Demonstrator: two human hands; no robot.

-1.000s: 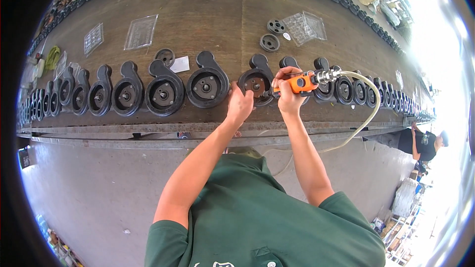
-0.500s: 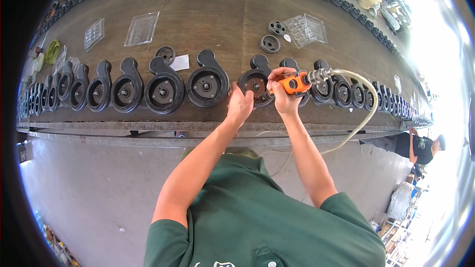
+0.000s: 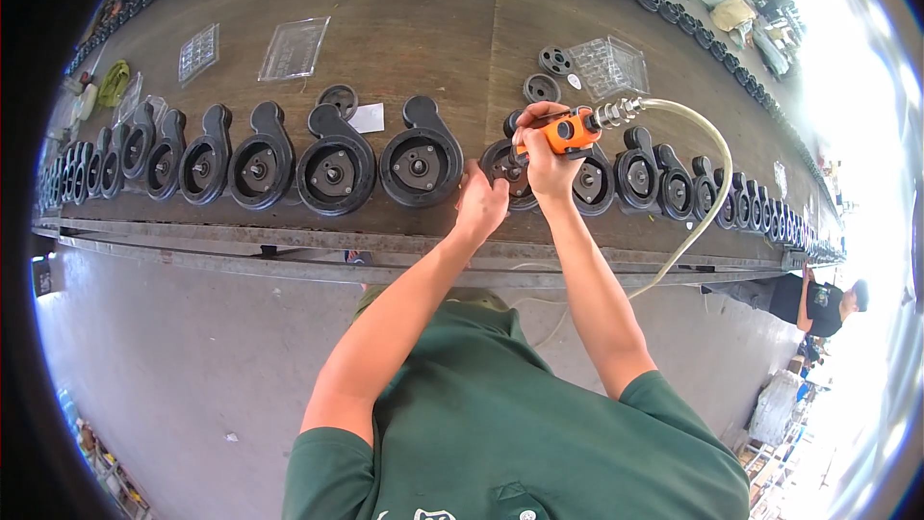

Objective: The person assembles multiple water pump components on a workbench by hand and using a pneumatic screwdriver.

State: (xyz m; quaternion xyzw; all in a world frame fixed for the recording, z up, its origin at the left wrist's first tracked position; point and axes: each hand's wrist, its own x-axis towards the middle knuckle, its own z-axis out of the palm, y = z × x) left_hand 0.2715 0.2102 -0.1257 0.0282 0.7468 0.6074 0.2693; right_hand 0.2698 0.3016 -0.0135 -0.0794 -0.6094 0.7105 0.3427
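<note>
My right hand is wrapped round an orange air-powered tool. A metal fitting joins it to a clear hose. Below the tool lies a round black housing with a neck on its far side, partly covered by both hands. My left hand is closed at the near left rim of this housing, its thumb reaching over the edge; the fingertips are mostly hidden. Just left of it stands another black housing, with a grey plate and a central shaft inside.
A long row of similar housings runs along the near edge of the brown table. Beyond them lie loose black wheels, a white paper and clear plastic trays. Far right, another person stands by the table.
The view has shifted slightly, moving the housings a little to the right. The orange tool has risen away from the housing toward the far side. My left hand stays at the housing's rim.
</note>
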